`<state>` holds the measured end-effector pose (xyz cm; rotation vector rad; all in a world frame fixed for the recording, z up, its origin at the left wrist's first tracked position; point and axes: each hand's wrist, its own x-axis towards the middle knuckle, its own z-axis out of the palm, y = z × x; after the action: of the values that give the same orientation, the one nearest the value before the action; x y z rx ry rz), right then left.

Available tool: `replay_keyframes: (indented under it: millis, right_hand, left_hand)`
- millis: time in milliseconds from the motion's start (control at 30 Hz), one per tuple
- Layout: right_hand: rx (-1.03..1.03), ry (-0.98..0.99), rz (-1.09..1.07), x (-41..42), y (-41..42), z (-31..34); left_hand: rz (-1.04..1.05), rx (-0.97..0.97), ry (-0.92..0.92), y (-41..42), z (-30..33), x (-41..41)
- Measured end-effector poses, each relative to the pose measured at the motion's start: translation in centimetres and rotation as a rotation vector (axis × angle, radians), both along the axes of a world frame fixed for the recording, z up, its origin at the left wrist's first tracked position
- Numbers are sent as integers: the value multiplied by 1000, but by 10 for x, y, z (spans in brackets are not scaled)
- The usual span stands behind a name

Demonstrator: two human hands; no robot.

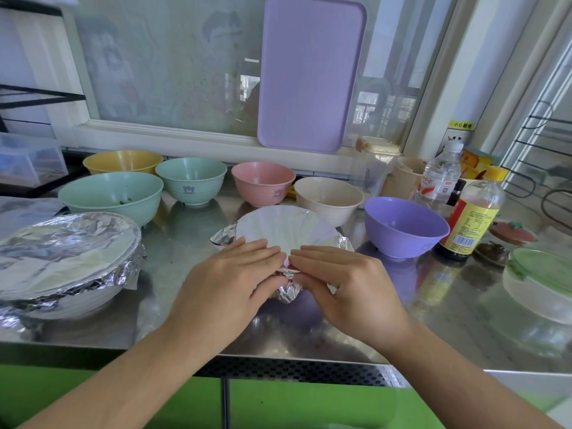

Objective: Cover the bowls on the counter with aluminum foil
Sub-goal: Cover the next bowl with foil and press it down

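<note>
— What's crowding the bowl in the middle?

— The foil-topped bowl (286, 232) sits at the centre of the steel counter (185, 305). At two o'clock from it stands a purple bowl (405, 227), just beside it; at one o'clock a cream bowl (329, 196); at twelve a pink bowl (263, 184); at eleven a small green bowl (192, 179). Out at ten o'clock are a larger green bowl (113, 195) and, behind it, a yellow bowl (122, 161). At nine o'clock sits a big bowl already wrapped in foil (66, 261).

— And the hands?

— Both lie on its near rim. The left hand (230, 281) presses flat fingers on the foil, thumb tucked under the edge. The right hand (343, 280) pinches the crumpled foil (289, 289) at the rim between thumb and fingers.

— Count?

— Six bare bowls, two foiled. At three o'clock, two bottles: a water bottle (441, 178) and a sauce bottle (473, 215). A lilac tray (309, 72) leans against the window behind.
</note>
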<state>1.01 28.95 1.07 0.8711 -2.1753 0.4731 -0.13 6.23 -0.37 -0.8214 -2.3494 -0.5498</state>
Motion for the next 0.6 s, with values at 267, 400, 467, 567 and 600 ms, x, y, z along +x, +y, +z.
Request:
replay_keyframes:
  millis: [267, 400, 467, 567, 600]
  right_hand:
    - [11, 13, -50, -3, -2, -1]
    - [30, 49, -73, 0, -8, -3]
    - [28, 57, -85, 3, -11, -4]
    - [15, 61, -91, 6, -16, -3]
    - [11, 58, -81, 7, -17, -2]
  left_hand:
    - [-40, 38, 16, -2, 4, -1]
    - [-82, 39, 30, -5, 9, 5]
    - [-93, 41, 18, -8, 11, 7]
    - [-73, 31, 33, -11, 15, 10]
    - [-64, 28, 44, -11, 15, 10]
